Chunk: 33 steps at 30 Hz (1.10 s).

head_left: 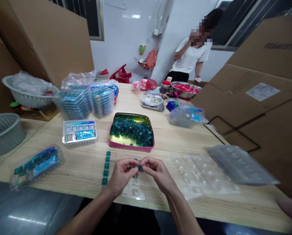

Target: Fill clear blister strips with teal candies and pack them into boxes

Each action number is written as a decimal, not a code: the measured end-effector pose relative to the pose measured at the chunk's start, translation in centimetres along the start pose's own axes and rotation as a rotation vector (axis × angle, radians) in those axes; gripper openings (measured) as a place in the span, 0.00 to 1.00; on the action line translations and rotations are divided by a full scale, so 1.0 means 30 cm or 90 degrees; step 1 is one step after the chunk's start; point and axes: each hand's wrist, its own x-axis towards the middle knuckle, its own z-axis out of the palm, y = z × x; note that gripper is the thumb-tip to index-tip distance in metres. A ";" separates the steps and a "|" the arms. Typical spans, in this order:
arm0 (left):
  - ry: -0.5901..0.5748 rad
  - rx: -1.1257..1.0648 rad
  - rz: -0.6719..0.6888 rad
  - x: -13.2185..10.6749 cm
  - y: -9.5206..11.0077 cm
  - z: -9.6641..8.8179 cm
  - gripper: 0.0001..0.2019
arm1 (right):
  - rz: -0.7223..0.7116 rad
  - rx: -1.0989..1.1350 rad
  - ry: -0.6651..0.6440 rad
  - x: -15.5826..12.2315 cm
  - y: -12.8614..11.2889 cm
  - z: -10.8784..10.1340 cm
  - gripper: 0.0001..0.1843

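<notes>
Above the table's front part, my left hand (122, 173) and my right hand (158, 171) meet fingertip to fingertip. Both pinch one small dark green piece (140, 168), whose details are too small to read. Beneath them lies a clear plastic tray (136, 195), partly hidden by my hands. Just left of it, another clear tray holds a column of green square pieces (106, 165). Beyond my hands stands a pink-rimmed tin (131, 147), gold inside, with a heap of glossy teal-green pieces (133, 129).
Filled blister trays (79, 132) lie left, with stacked trays (74, 101) behind. Plastic baskets (4, 133) stand far left. Clear empty trays (202, 173) and a grey sheet stack (241, 164) lie right. A person (191, 55) stands beyond a metal bowl (185, 91). Cardboard (265, 107) borders the right side.
</notes>
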 end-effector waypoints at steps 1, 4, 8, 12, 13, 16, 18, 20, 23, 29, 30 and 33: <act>-0.023 0.012 0.005 -0.004 0.000 -0.003 0.06 | 0.004 0.022 -0.006 -0.006 0.009 0.004 0.12; -0.072 0.050 0.017 -0.017 0.005 -0.011 0.03 | 0.022 0.075 -0.018 -0.024 0.034 0.014 0.13; -0.085 0.119 0.018 -0.023 0.011 -0.014 0.01 | 0.036 0.128 -0.008 -0.047 0.055 0.024 0.11; -0.036 0.100 -0.031 -0.016 0.015 -0.009 0.02 | -0.011 0.099 0.010 -0.057 0.051 0.022 0.10; -0.026 0.086 -0.047 -0.014 0.018 -0.006 0.02 | -0.018 0.087 0.005 -0.057 0.048 0.022 0.11; -0.005 0.048 -0.063 -0.012 0.031 0.006 0.02 | -0.024 0.080 0.019 -0.053 0.047 0.024 0.12; 0.008 0.023 -0.055 -0.014 0.037 0.011 0.03 | -0.024 0.091 0.063 -0.053 0.054 0.028 0.14; 0.019 0.005 -0.064 -0.021 0.032 0.011 0.04 | -0.012 0.092 0.098 -0.058 0.068 0.030 0.14; 0.023 0.015 -0.121 -0.036 -0.003 -0.007 0.05 | 0.040 0.044 0.104 -0.072 0.097 0.025 0.13; -0.015 0.277 -0.136 -0.060 -0.080 -0.045 0.05 | 0.116 -0.131 0.054 -0.082 0.142 0.017 0.08; -0.018 0.347 -0.114 -0.062 -0.084 -0.045 0.07 | 0.110 -0.174 0.052 -0.081 0.142 0.019 0.06; -0.023 0.513 -0.048 -0.068 -0.083 -0.038 0.09 | 0.051 -0.317 0.058 -0.079 0.135 0.028 0.04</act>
